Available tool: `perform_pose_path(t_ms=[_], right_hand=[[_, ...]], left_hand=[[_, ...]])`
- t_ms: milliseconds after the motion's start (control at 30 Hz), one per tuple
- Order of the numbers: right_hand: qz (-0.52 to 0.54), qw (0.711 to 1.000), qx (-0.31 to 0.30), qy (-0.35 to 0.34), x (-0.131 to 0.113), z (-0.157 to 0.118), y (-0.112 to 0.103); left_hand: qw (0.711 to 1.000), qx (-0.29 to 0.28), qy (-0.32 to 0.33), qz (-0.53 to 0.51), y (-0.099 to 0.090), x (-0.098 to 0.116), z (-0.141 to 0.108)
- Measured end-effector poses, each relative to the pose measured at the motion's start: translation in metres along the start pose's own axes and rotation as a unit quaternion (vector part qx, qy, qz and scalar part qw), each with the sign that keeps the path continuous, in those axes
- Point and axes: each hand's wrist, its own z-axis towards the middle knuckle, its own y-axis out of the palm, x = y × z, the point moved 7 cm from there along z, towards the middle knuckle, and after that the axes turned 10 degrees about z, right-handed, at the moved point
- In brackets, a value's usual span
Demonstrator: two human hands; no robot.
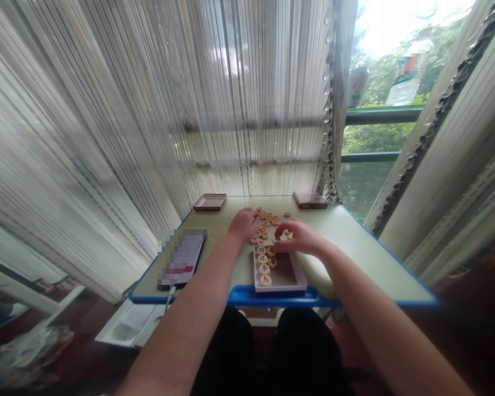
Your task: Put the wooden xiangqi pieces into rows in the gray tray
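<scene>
At the near edge of the table [367,264], between your forearms, sits an open box [289,268]; six round pieces [264,269] with dark characters lie in it, four down its left side and two beside the upper ones, the rest of its floor bare; just beyond its far wall, your right hand [297,236] pinches a pale disc [276,240] between thumb and fingertips; your left hand [244,223] is at the left side of the loose discs [269,218], fingers together and bent, though you cannot tell whether they grip one; those discs lie scattered beyond the box, several showing reddish marks.

Left of your left forearm lies a tablet [185,256], a white cable [170,297] at its near end; at the far left corner is a shallow tray [210,202], at the far right a flat case [310,199]; past the table hang striped curtains [247,99], and a bottle [406,82] stands by the window at right.
</scene>
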Motion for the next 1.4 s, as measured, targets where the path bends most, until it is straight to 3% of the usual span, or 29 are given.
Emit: perform_pose_path(t_ms=[133, 267, 533, 1100, 1400], right_hand=[[0.028, 0.995, -0.086, -0.028, -0.016, -0.012, 0.006], [0.024, 0.991, -0.118, -0.057, -0.024, -0.018, 0.015], [-0.022, 0.991, -0.103, -0.088, -0.028, -0.020, 0.025], [0.011, 0.990, -0.105, -0.092, -0.018, -0.016, 0.031], [0.043, 0.994, -0.080, -0.060, -0.015, -0.012, 0.015]], left_hand=[[1.000, -0.002, -0.001, -0.009, 0.001, 0.001, -0.002], [1.000, -0.012, -0.021, -0.016, 0.005, -0.001, -0.003], [0.998, -0.032, -0.042, -0.027, 0.012, -0.004, -0.004], [0.997, -0.072, -0.036, -0.016, 0.017, -0.003, -0.008], [0.997, -0.067, -0.034, -0.013, 0.019, -0.003, -0.008]])
